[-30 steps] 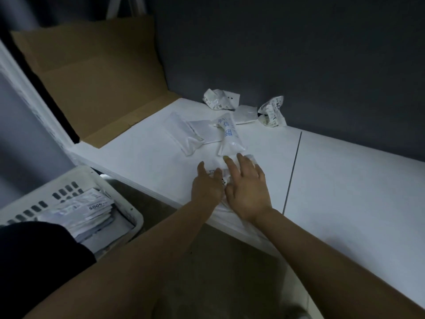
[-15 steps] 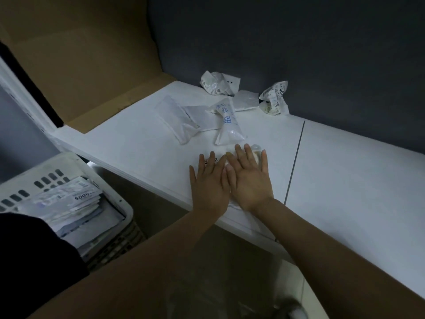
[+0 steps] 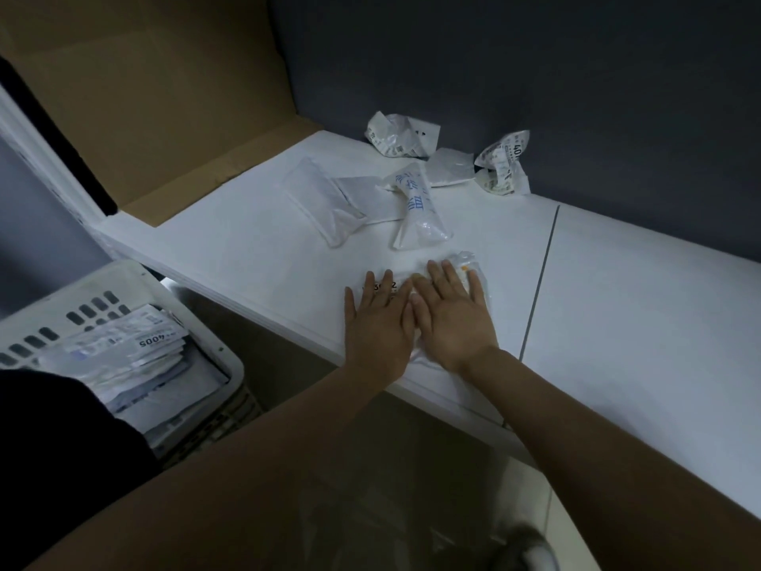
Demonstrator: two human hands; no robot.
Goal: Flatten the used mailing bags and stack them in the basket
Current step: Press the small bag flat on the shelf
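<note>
A white mailing bag (image 3: 463, 259) lies near the front edge of the white table (image 3: 617, 290), mostly hidden under my hands. My left hand (image 3: 379, 323) and my right hand (image 3: 455, 319) rest side by side on it, palms down, fingers spread flat. Beyond them lie a bag with blue print (image 3: 416, 208) and two flat white bags (image 3: 321, 204). Crumpled bags (image 3: 401, 136) sit against the back wall, another (image 3: 504, 164) further right. The white basket (image 3: 222, 356) stands low at the left, with a stack of flattened bags (image 3: 123, 352) inside.
Brown cardboard (image 3: 144, 96) leans at the back left. A dark wall (image 3: 535, 76) closes off the table's far side. A seam (image 3: 543, 265) divides the tabletop to the right of my hands. The floor lies below the table's edge.
Both hands went from loosely bent on the bag to flat with fingers spread, and slid a little forward over it. The view shifted down and left.
</note>
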